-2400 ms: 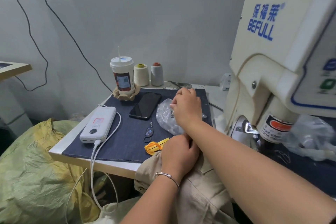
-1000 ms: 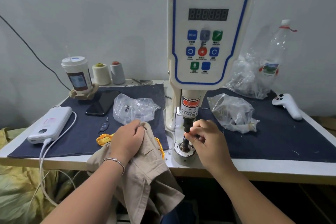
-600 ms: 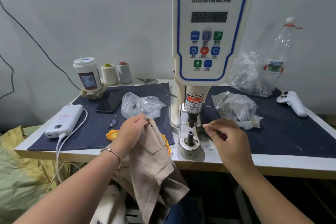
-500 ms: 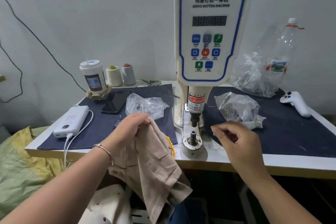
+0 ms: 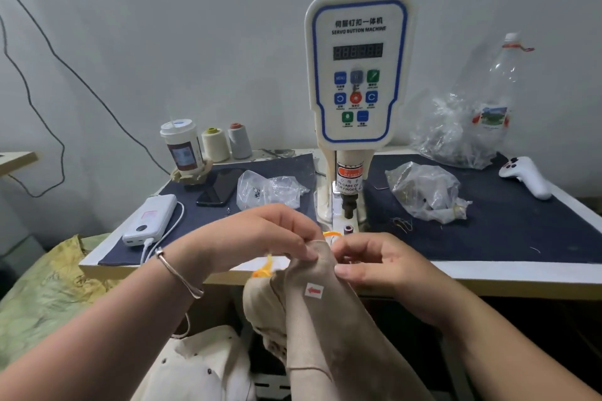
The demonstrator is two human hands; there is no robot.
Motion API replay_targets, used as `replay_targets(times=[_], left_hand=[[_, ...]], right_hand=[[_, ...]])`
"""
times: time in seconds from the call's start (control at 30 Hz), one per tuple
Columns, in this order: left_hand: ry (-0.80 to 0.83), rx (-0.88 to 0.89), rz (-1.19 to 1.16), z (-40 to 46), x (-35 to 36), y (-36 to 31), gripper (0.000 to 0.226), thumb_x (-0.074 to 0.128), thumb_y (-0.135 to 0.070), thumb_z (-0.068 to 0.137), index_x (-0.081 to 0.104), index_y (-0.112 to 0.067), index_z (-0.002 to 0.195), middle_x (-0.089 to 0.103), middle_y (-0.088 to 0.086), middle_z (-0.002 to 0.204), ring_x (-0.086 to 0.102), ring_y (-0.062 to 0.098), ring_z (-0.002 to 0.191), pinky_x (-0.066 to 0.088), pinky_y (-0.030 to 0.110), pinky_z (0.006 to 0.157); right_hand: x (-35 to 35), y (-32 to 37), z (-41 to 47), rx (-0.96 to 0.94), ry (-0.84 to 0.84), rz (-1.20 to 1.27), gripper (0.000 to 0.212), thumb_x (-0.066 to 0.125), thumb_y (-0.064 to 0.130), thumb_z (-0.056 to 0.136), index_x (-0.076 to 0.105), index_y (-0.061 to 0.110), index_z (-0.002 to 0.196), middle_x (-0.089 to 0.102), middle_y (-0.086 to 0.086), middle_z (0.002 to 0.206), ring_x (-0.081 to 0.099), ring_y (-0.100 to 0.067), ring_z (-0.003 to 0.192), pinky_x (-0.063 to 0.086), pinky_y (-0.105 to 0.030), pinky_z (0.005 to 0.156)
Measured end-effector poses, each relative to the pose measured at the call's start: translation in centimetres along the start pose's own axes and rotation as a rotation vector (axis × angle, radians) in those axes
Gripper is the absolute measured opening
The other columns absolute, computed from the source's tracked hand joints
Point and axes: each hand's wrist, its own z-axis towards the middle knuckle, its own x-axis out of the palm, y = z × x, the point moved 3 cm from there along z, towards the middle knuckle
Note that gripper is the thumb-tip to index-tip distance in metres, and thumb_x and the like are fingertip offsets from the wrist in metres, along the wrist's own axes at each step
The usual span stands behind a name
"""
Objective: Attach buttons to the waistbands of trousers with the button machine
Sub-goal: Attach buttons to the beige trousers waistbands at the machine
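Beige trousers (image 5: 312, 329) hang off the table's front edge, a small sticker with a red arrow (image 5: 314, 290) on the cloth. My left hand (image 5: 257, 238) pinches the top of the waistband from the left. My right hand (image 5: 374, 262) pinches the same edge from the right, thumb on the cloth. Just behind my hands stands the white button machine (image 5: 358, 75). Its punch (image 5: 349, 205) hangs above the lower die (image 5: 348, 228), where a small piece sits.
Clear bags of button parts lie left (image 5: 267, 189) and right (image 5: 423, 189) of the machine on dark cloth. A power bank (image 5: 150, 220), phone (image 5: 220, 187), cup (image 5: 182, 146), thread cones (image 5: 224, 142), bottle (image 5: 498, 101) and white controller (image 5: 524, 176) are around. More pale garments (image 5: 195, 365) lie below.
My right hand left the die and came to the waistband. Both hands have drawn the trousers up in front of the die. The camera dipped lower.
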Motion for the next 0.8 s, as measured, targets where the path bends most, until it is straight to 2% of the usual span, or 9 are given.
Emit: replay_targets(times=[0.1, 0.17, 0.23, 0.33, 0.4, 0.53, 0.63, 0.73, 0.8], left_hand=[[0.048, 0.043, -0.024, -0.2, 0.7, -0.5, 0.012, 0.057, -0.004, 0.086, 0.066, 0.002, 0.091, 0.065, 0.003, 0.080, 0.061, 0.011, 0.076, 0.047, 0.019, 0.076], [0.074, 0.077, -0.085, -0.2, 1.2, -0.7, 0.009, 0.057, -0.004, 0.090, 0.066, -0.004, 0.089, 0.066, 0.000, 0.079, 0.061, 0.010, 0.075, 0.048, 0.019, 0.075], [0.075, 0.126, -0.147, -0.1, 1.8, -1.0, 0.007, 0.060, -0.009, 0.090, 0.067, -0.010, 0.087, 0.066, 0.002, 0.080, 0.060, 0.015, 0.076, 0.047, 0.023, 0.077], [0.060, 0.190, -0.197, 0.8, 2.9, -0.9, 0.008, 0.062, -0.008, 0.089, 0.068, -0.013, 0.087, 0.065, 0.006, 0.080, 0.057, 0.023, 0.076, 0.049, 0.027, 0.076], [0.052, 0.205, -0.204, 1.4, 3.5, -0.8, 0.016, 0.059, -0.005, 0.091, 0.069, -0.017, 0.086, 0.067, 0.003, 0.078, 0.059, 0.017, 0.073, 0.050, 0.024, 0.072], [0.009, 0.252, -0.172, 2.1, 3.8, -0.8, 0.007, 0.064, -0.014, 0.089, 0.067, -0.016, 0.083, 0.063, 0.002, 0.077, 0.056, 0.013, 0.072, 0.045, 0.019, 0.070], [-0.016, 0.287, -0.178, 2.3, 3.7, -0.3, 0.011, 0.066, -0.023, 0.077, 0.060, -0.017, 0.071, 0.052, 0.006, 0.074, 0.045, 0.022, 0.072, 0.039, 0.023, 0.069], [-0.013, 0.283, -0.292, 2.5, 3.8, 0.8, 0.006, 0.062, -0.020, 0.071, 0.059, -0.015, 0.071, 0.053, 0.000, 0.069, 0.048, 0.016, 0.066, 0.039, 0.023, 0.066], [-0.024, 0.269, -0.330, 2.7, 3.8, 1.7, 0.008, 0.063, -0.016, 0.071, 0.063, -0.012, 0.078, 0.059, 0.000, 0.073, 0.053, 0.013, 0.069, 0.043, 0.021, 0.068]], right_hand=[[-1.1, 0.4, -1.3, 0.030, 0.042, -0.036, 0.008, 0.070, 0.017, 0.077, 0.067, 0.010, 0.078, 0.057, -0.012, 0.082, 0.050, -0.024, 0.078, 0.039, -0.032, 0.071], [-2.2, 0.9, -2.2, -0.030, 0.026, -0.007, 0.004, 0.072, 0.012, 0.075, 0.068, 0.014, 0.074, 0.059, -0.012, 0.083, 0.049, -0.027, 0.081, 0.039, -0.034, 0.072], [-3.0, 1.5, -3.1, -0.118, -0.018, 0.039, 0.005, 0.074, 0.010, 0.072, 0.073, 0.012, 0.077, 0.062, -0.014, 0.085, 0.053, -0.029, 0.083, 0.041, -0.037, 0.077], [-3.6, 2.6, -3.9, -0.182, -0.040, 0.007, 0.012, 0.073, 0.011, 0.074, 0.076, 0.007, 0.084, 0.064, -0.012, 0.093, 0.060, -0.025, 0.090, 0.047, -0.030, 0.082], [-3.7, 3.2, -4.3, -0.179, -0.027, -0.107, 0.009, 0.071, 0.010, 0.077, 0.073, 0.004, 0.083, 0.065, -0.008, 0.101, 0.062, -0.019, 0.096, 0.047, -0.025, 0.084], [-4.5, 3.3, -5.1, -0.117, -0.024, 0.010, 0.008, 0.067, 0.016, 0.080, 0.064, 0.009, 0.079, 0.064, -0.010, 0.106, 0.058, -0.022, 0.088, 0.047, -0.026, 0.069], [-5.4, 2.8, -5.4, -0.061, -0.008, 0.186, 0.022, 0.072, 0.026, 0.081, 0.060, 0.007, 0.084, 0.055, -0.020, 0.091, 0.047, -0.032, 0.078, 0.034, -0.039, 0.064], [-6.1, 2.6, -5.2, -0.110, -0.040, 0.133, 0.022, 0.068, 0.028, 0.083, 0.059, 0.008, 0.085, 0.054, -0.012, 0.072, 0.047, -0.023, 0.061, 0.036, -0.030, 0.056], [-6.6, 2.1, -4.9, -0.124, -0.080, 0.088, 0.018, 0.062, 0.025, 0.084, 0.059, 0.007, 0.085, 0.053, -0.014, 0.073, 0.043, -0.027, 0.065, 0.033, -0.033, 0.060]])
